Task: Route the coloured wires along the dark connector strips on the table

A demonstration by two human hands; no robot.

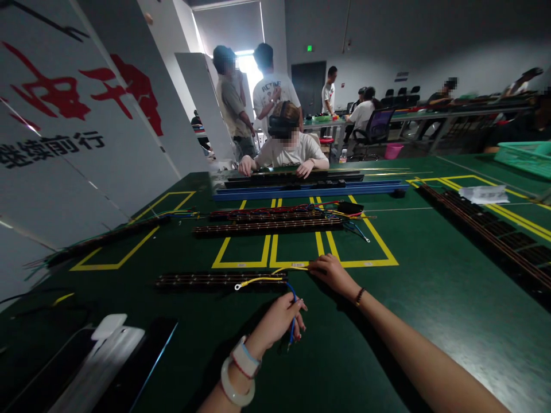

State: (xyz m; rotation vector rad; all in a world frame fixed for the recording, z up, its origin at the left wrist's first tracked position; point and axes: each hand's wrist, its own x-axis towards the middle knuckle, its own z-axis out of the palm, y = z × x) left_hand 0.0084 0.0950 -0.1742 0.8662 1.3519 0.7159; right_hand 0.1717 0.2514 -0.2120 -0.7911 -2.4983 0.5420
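Observation:
A dark strip with copper-coloured lines lies across the green table in front of me. Yellow and blue wires come out of its right end. My right hand has its fingers closed at the end of a long yellow wire. Curled fingers of my left hand hold a blue wire, whose lower end hangs below them. A second yellow wire bends left and ends in a ring terminal, untouched by either hand.
More wired strips lie farther back within yellow tape, before a blue rail. A person works opposite. Long dark strips lie right, another left. Black and white flat objects occupy the near left. A green basket stands far right.

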